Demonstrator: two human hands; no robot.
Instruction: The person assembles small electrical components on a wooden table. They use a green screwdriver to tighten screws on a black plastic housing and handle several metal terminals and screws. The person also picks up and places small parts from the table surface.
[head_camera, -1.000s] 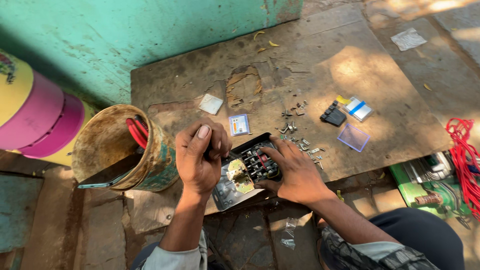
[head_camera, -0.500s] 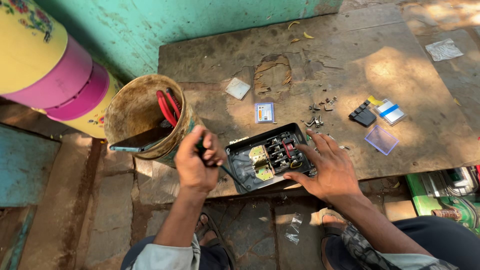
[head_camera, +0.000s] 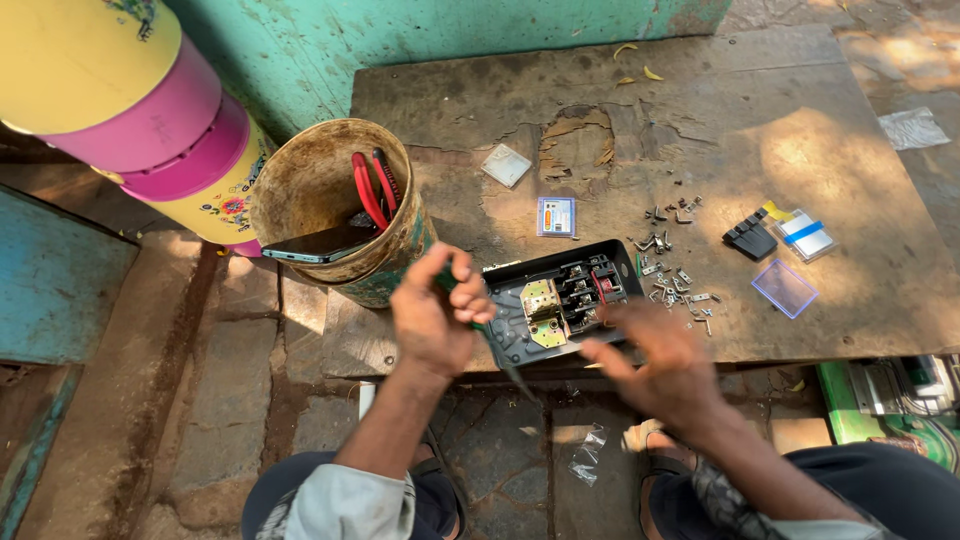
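Switch box (head_camera: 560, 300) lies open-faced at the near edge of the worktop (head_camera: 700, 130), a black tray with brass plate and black terminals showing inside. Long axis runs left–right, tilted slightly, right end farther from the person.

Left hand (head_camera: 435, 315) sits just left of the box, at its left end. Grip closed around a screwdriver (head_camera: 495, 345) (green handle mostly hidden in the fist); the shaft slants down and right, past the box's near-left corner, tip blurred over the worktop edge. So the box lies up and to the right of this grip.

Right hand (head_camera: 655, 365) hovers at the box's near-right corner, fingers spread wide, holding nothing as far as the blur allows. Whether it touches the box rim cannot be told.

Both hands are near the box; the left is at the short end, the right along the long near side. Tool tip points away from the terminals, toward the ground.

Around: loose screws (head_camera: 675, 285) scattered just right of the box, a black part (head_camera: 750, 240) beyond them, a rusty bucket (head_camera: 330, 200) with red-handled pliers (head_camera: 368, 190) to the left.
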